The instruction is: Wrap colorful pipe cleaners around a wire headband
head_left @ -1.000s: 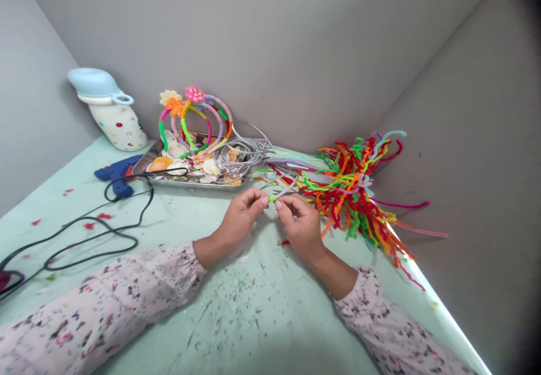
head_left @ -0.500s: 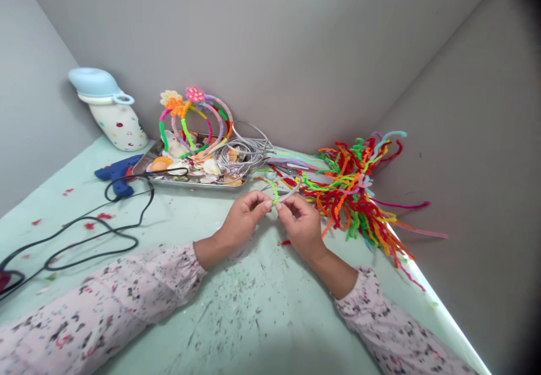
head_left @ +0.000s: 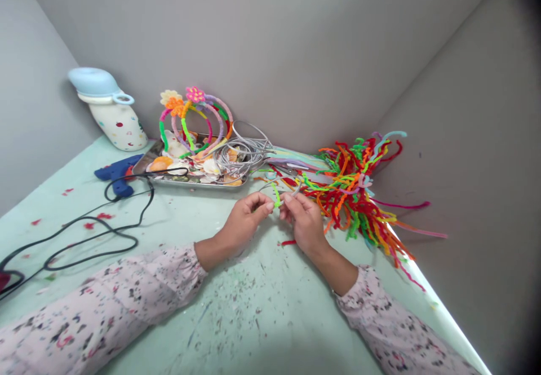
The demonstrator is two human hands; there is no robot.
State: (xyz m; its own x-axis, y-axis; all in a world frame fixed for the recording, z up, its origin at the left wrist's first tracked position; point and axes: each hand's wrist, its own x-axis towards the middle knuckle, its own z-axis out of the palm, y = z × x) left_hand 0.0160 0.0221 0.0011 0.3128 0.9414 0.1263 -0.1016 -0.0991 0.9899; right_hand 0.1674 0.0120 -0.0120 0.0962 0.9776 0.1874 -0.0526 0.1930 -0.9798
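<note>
A short lime-green pipe cleaner stands up between my fingertips, its lower end at a grey wire. The thumb and forefinger of my left hand are pinched together at its lower end. My right hand, fingers curled in a pinch, is just to the right of the green piece and appears to grip the grey wire. This wire arcs behind my fingertips, and its ends are hard to follow. Both hands are above the table, in front of the metal tray.
Shells, a coil of grey wire and fuzzy hoops with flowers crowd the tray. A blue glue gun with a black cord lies left. Behind it stands a white bottle. Many coloured pipe cleaners are heaped on the right.
My right fingertips have drawn slightly away from the left ones and turned, with the thumb now higher. The green pipe cleaner shows more between the hands. My left hand has barely moved.
</note>
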